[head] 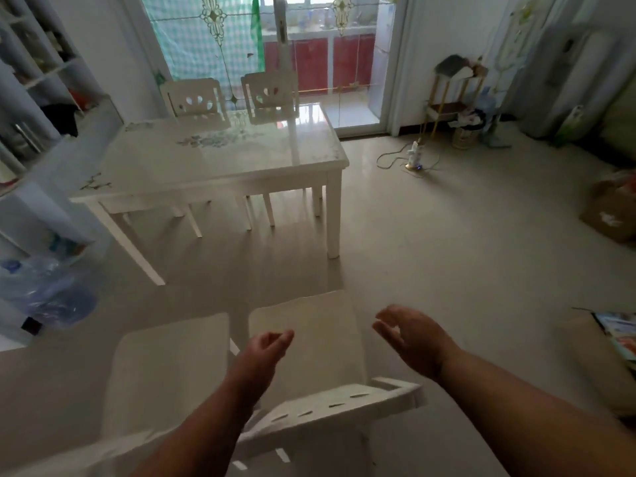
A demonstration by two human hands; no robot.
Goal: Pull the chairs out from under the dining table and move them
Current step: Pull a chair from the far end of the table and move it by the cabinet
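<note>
1. No legible writing; print on the cardboard box (611,210) is too blurred to read.
2. Dining table (220,156) ahead, two chairs (194,98) tucked at its far side. Power strip (414,156) lies on the floor, right.
3. Two pulled-out chairs (306,332) sit directly below both hands.
4. Left hand (266,349) loosely curled, right hand (409,335) spread; both empty, probably not touching the chairs.
</note>
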